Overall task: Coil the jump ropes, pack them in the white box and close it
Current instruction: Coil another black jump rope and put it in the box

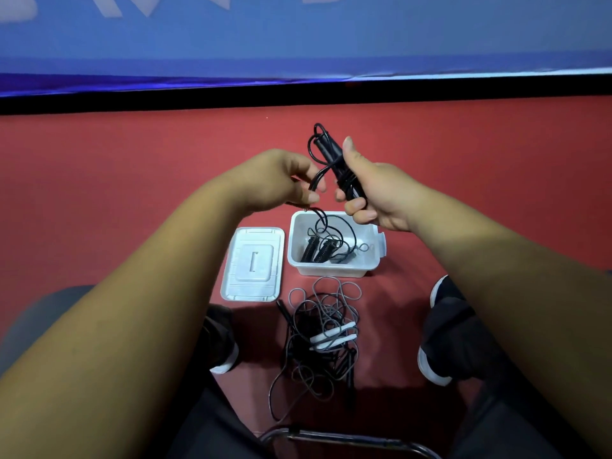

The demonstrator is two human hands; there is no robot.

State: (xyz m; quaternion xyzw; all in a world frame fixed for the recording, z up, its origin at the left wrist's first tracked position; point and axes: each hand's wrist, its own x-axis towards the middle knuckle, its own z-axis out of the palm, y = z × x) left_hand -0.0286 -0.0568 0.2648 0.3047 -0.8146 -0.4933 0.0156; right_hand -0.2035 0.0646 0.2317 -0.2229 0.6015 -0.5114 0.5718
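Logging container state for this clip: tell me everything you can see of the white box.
The white box is a rectangular, translucent-white plastic tub with rounded corners and a latch tab on its right side. It stands upright and open on the red floor. Its lid lies flat beside it on the left. Inside lies a black jump rope with ribbed handles.

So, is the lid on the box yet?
No, the lid lies flat on the floor beside the open box.
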